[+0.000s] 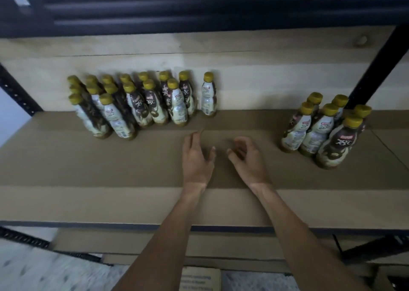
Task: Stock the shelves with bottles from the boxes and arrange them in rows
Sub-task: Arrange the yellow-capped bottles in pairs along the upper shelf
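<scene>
Two hands reach over the cardboard-lined shelf in the head view, side by side near its middle and holding nothing. The left hand lies palm down with its fingers loosely spread. The right hand, just beside it, has its fingers loosely curled. Whether either one touches the board cannot be told.

Yellow-capped bottles stand upright on the shelf. A large group of bottles stands in tight rows at the back left. One single bottle stands just to the right of those rows, apart from them. A smaller cluster of bottles stands at the right, near a black upright post, well apart from both hands.
</scene>
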